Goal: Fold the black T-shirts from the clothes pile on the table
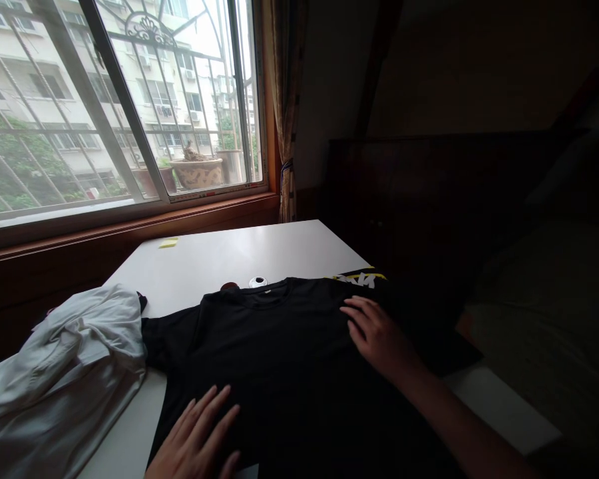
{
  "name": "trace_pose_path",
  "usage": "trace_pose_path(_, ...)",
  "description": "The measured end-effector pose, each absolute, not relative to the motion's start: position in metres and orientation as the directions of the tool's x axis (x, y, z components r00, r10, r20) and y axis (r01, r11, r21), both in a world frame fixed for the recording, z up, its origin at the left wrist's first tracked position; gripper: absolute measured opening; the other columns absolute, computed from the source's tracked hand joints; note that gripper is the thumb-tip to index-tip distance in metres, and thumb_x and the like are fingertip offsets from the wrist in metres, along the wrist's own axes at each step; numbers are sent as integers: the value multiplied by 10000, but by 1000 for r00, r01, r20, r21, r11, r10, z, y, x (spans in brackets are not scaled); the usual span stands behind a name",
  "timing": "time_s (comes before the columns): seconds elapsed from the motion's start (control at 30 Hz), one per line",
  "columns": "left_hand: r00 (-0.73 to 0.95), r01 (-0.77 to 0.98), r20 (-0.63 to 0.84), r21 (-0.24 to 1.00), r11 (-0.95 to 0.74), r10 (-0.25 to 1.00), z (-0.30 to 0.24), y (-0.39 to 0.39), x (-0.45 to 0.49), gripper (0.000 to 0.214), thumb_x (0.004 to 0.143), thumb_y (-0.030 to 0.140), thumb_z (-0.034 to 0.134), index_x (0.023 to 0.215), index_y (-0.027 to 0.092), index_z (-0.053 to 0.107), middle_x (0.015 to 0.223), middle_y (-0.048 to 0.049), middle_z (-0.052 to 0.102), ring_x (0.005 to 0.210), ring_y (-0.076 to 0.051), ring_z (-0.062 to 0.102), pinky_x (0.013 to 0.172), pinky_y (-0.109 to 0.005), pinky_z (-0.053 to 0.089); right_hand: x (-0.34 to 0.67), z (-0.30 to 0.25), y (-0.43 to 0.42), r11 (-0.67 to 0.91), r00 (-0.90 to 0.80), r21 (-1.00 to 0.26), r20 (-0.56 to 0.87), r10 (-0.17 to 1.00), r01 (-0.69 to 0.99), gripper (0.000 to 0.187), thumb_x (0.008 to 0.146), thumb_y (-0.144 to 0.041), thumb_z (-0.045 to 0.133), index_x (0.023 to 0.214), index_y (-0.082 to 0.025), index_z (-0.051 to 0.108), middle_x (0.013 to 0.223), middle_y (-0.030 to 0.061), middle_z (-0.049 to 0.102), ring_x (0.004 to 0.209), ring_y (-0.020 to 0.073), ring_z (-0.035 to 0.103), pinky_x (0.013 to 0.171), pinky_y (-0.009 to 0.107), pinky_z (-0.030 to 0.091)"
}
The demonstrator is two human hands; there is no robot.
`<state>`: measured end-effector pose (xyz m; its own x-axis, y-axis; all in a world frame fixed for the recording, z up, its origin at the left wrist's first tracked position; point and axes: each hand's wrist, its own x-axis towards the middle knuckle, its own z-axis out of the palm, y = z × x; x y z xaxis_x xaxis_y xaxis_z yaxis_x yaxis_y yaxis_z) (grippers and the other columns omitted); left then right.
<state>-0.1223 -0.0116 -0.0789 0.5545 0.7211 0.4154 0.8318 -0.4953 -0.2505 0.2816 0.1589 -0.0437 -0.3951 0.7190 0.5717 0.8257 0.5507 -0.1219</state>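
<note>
A black T-shirt (279, 359) lies spread on a white table (249, 249), its neckline toward the far side. My left hand (197, 432) rests on the lower left part of the shirt, fingers stretched out and apart. Near the right shoulder, my right hand (374, 329) is on or just over the fabric, fingers extended and holding nothing. The shirt's left sleeve reaches out beside a crumpled light grey garment (90, 339). Part of the shirt's right side is lost in shadow.
A yellow sticky note (168, 243) lies toward the table's far left. Just beyond the collar are a small white round object (258, 282) and a dark reddish one (229, 286). Black-and-yellow fabric with white lettering (362, 278) sits by the right shoulder. A barred window (130, 100) is behind.
</note>
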Motion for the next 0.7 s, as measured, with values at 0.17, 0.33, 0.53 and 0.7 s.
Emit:
trace_pose_path(0.17,398,917,340,-110,-384,852,-75,65,-120,556,1029,492,451,1522,236,428,1617,-75,322,1474,-314,321,1119,-513,448,233,-53,164,677,-643,-151,219,734,720,561,1010,-467,483,1515,-224,447,1618,69,357,1472,269,352,1211,443,330)
trace_pose_path(0.33,204,979,203,-45,-199,958,-98,109,-125,598,1034,471,443,1536,149,396,1620,-125,285,1503,-310,231,1202,-535,296,223,-73,179,544,-537,-178,89,839,820,664,1033,-579,341,1567,-186,355,1651,99,247,1529,274,208,1247,494,207)
trace_pose_path(0.53,167,986,222,-58,-158,961,-107,88,-124,616,1027,508,409,1562,207,352,1639,-79,229,1516,-293,194,1222,-544,230,230,-81,168,559,-548,-190,107,829,807,670,1029,-616,297,1578,-234,327,1661,56,211,1540,242,165,1256,490,164)
trace_pose_path(0.7,152,987,219,-77,-139,964,-108,64,-117,626,1021,515,390,1564,205,349,1641,-77,217,1516,-295,196,1217,-546,240,232,-81,153,565,-557,-173,99,825,807,666,1034,-614,271,1584,-241,308,1667,42,190,1543,240,151,1255,496,164)
